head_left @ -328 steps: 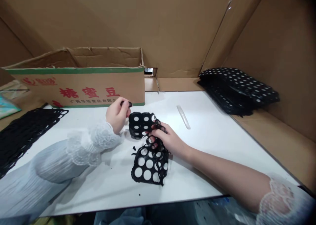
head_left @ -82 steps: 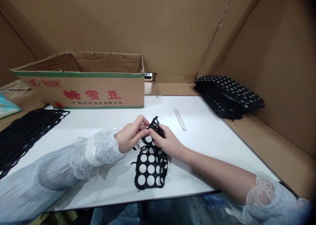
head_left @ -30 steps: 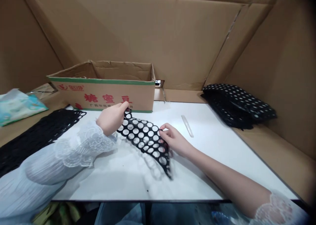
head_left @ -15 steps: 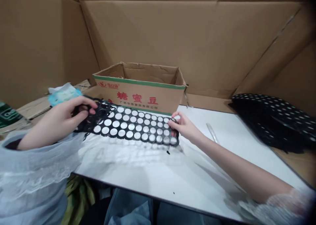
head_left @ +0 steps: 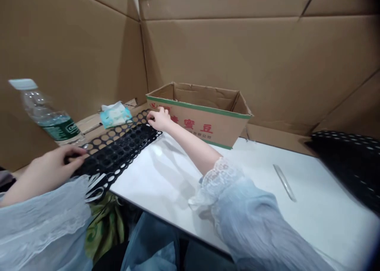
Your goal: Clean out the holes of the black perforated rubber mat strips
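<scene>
A black sheet with rows of round holes (head_left: 111, 136) stretches between my hands at the left of the table, over more black perforated sheeting (head_left: 118, 152). My left hand (head_left: 61, 162) pinches its near end, thumb and fingers together. At the far end my right hand (head_left: 160, 119) is closed on the sheet's edge, just in front of the cardboard box (head_left: 219, 124). The right fingertips are partly hidden.
A clear water bottle (head_left: 57, 124) with a green label stands at the left, near a blue tissue pack (head_left: 115, 116). A clear strip (head_left: 285, 183) lies on the white tabletop (head_left: 255, 207). More black perforated sheets (head_left: 347, 164) are piled at the right. Cardboard walls (head_left: 237, 57) surround the table.
The perforated sheet has moved from over the middle of the tabletop to the left side, onto the other sheeting. My right hand has moved left with it. The view has turned left.
</scene>
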